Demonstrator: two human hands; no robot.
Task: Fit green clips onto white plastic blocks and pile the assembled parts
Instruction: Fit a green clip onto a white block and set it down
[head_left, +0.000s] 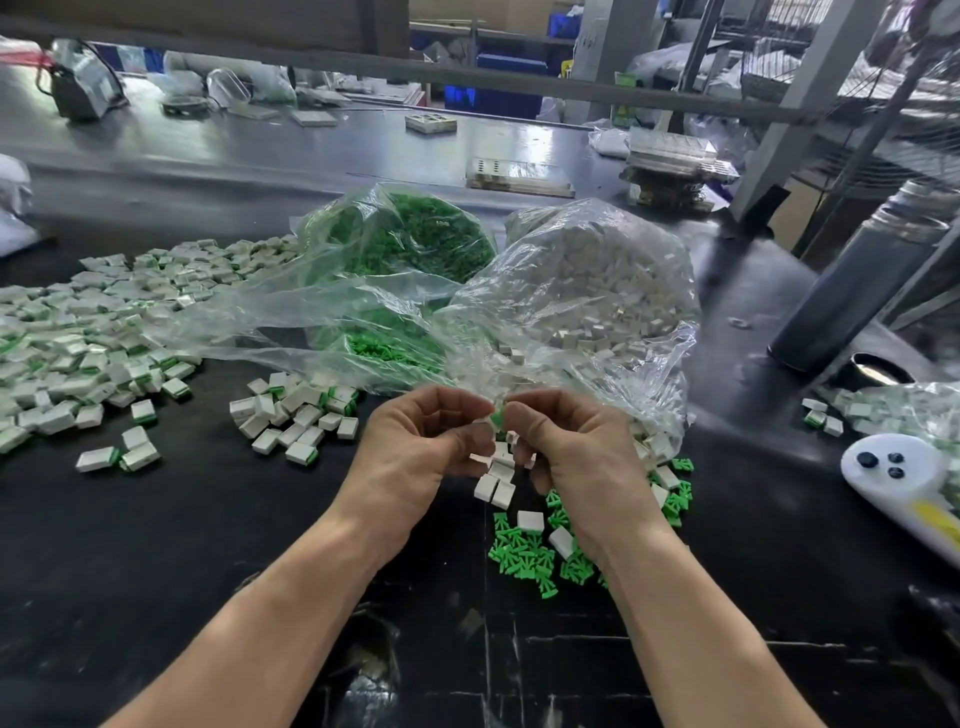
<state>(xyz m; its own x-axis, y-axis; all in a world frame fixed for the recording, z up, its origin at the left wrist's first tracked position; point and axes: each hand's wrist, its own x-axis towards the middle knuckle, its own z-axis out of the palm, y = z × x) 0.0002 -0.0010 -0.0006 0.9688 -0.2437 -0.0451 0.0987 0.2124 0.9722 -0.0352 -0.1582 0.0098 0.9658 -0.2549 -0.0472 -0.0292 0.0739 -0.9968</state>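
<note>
bags (571, 291): clear glossy plastic | clips (524, 556): green matt plastic | table (156, 545): black, scuffed

bare table (156, 545) left, plastic bags (571, 291) blocking ahead

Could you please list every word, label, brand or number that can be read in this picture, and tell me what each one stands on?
No text can be read anywhere in this view.
Green-and-yellow sticker on the grey post at the back: print too blurred to read.
Clear plastic bags of green clips and of white blocks: no print visible.
White handheld controller at the right: dark buttons only, no lettering visible.
Both hands, left hand and right hand, hold a part with no visible marking.
</note>
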